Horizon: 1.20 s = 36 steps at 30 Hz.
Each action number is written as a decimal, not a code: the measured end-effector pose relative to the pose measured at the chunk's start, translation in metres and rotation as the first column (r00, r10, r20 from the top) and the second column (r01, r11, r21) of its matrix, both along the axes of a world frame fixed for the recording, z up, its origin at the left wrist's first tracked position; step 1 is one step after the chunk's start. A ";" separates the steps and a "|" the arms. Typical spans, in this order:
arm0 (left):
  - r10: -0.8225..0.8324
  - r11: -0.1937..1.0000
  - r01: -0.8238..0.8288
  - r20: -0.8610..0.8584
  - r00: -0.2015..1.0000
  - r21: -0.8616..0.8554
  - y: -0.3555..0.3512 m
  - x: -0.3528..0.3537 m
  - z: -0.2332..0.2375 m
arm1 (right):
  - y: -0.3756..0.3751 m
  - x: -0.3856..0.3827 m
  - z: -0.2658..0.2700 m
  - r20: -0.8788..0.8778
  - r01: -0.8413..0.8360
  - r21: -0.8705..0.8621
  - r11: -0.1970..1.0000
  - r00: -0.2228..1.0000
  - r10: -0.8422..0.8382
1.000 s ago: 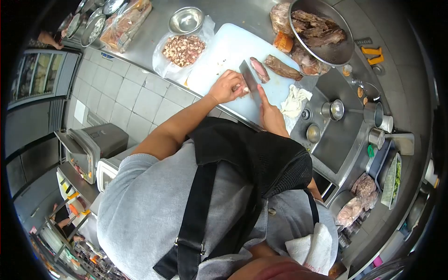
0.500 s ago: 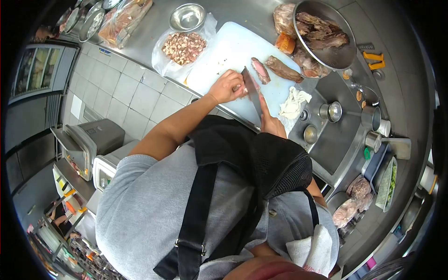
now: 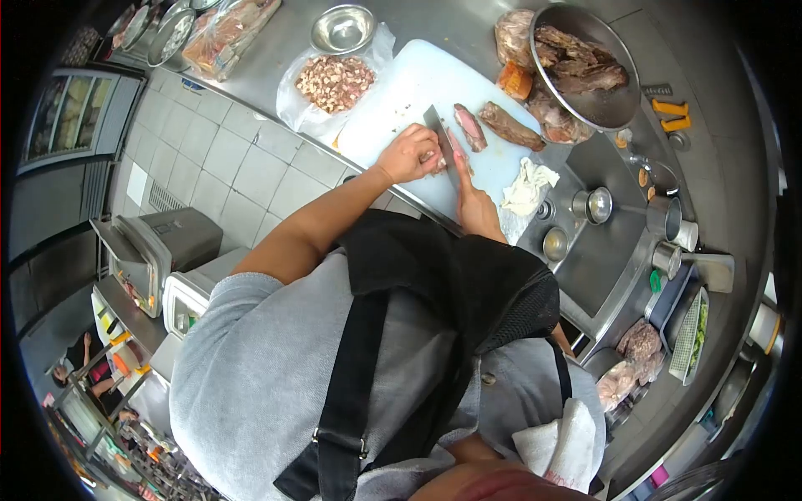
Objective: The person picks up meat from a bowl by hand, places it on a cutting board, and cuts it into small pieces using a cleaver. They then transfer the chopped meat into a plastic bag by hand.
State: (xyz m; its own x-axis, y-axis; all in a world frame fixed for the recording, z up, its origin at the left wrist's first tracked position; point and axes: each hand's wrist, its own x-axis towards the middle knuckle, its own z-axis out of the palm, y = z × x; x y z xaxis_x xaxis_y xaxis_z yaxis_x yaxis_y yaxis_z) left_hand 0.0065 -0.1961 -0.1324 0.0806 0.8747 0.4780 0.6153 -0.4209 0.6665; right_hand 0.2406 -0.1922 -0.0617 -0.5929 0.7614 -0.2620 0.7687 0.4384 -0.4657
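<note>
My right hand grips a cleaver, its broad blade standing on edge over the white cutting board. Just left of the blade, my left hand presses down with curled fingers on a piece of meat, mostly hidden beneath them. Beyond the blade lie a cut piece of meat with a pink face and a longer browned piece. A crumpled white cloth rests at the board's right side. Diced meat is heaped on a plastic bag left of the board.
A large steel bowl of dark meat stands at the upper right, beside bagged meat. An empty metal bowl sits behind the diced meat. The sink is to the right. Far left, another person is visible.
The cleaver and my right hand have shifted slightly left, closer to my left hand's fingers. My left hand stays on the meat. The whole view has moved a little.
</note>
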 end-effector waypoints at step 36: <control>-0.090 0.995 0.090 0.002 0.996 -0.045 -0.012 -0.013 -0.003 | -0.029 0.017 0.022 0.122 0.124 -0.108 0.986 0.986 -0.111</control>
State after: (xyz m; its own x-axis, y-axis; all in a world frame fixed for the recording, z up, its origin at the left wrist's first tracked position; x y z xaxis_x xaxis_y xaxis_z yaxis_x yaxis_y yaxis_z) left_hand -0.0063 -0.2079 -0.1354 0.1599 0.8846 0.4381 0.5763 -0.4439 0.6862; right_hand 0.2576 -0.2217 -0.0398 -0.4619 0.7849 -0.4130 0.8632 0.2908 -0.4127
